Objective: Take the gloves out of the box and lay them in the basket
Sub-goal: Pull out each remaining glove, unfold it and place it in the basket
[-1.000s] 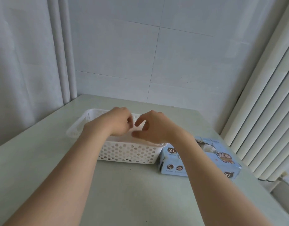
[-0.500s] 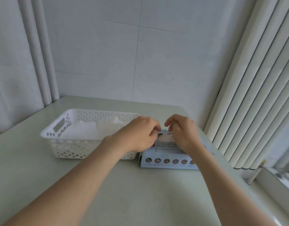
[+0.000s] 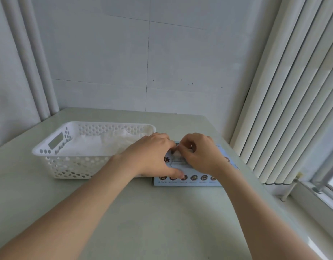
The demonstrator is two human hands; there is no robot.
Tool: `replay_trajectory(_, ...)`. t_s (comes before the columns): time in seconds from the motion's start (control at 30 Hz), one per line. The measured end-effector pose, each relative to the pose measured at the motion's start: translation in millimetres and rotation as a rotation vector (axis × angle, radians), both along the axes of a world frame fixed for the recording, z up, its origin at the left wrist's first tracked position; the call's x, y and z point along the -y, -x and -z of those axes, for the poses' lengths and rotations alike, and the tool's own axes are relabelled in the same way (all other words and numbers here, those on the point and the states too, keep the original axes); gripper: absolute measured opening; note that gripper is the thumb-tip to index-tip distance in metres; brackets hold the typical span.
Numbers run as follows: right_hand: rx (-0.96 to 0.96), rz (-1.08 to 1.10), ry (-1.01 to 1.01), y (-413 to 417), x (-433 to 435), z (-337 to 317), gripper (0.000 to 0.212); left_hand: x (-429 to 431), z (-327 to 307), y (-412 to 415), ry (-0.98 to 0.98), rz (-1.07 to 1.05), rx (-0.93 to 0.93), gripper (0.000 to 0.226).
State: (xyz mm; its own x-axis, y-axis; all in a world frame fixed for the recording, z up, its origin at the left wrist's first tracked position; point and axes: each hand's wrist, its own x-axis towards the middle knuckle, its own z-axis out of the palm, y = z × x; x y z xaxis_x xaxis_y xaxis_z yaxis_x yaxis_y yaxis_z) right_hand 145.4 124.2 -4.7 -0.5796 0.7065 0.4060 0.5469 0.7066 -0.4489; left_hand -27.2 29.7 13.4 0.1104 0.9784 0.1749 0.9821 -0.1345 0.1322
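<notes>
A second ago both hands worked over the basket (image 3: 54, 147); they have since crossed to the box (image 3: 190, 182) and settled on its top. A white glove (image 3: 176, 152) pokes from the opening in the box's top, right between the two hands: the left hand (image 3: 152, 158) on its basket side, the right hand (image 3: 201, 154) on the other. The heap of gloves (image 3: 109, 142) already laid lies in the basket, left of the box.

The basket stands just left of the box; the left wrist hides where they meet, so we cannot tell whether they touch. A broad stretch of table (image 3: 161, 222) lies in front of the box, only a narrow strip to its right before the edge and the vertical blinds (image 3: 293, 91), and behind it the table ends at the wall (image 3: 180, 62).

The right hand's fingers are curled tight, thumb and forefinger pinching the glove at the opening. The left hand is bent over the box's top, thumb stretched along its near edge; its fingertips are hidden, so we cannot tell whether they hold anything
</notes>
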Motion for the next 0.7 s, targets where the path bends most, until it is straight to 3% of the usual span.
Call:
replay_trajectory(0.1, -0.157, 0.016, 0.021, 0.1, -2.1, -0.8, 0.016, -0.5, -0.4, 0.4, 0.024, 0.000, 0.011, 0.081)
replay_trajectory(0.37, -0.639, -0.039, 0.207, 3.6, 2.5, -7.0, 0.018, -1.4, -0.5, 2.4, 0.031, -0.014, 0.126, 0.054)
replay_trajectory(0.7, -0.742, -0.024, 0.166, 5.4, 9.7, -7.2, 0.022, -4.4, -0.1, -0.1, -0.130, -0.067, 0.315, 0.022)
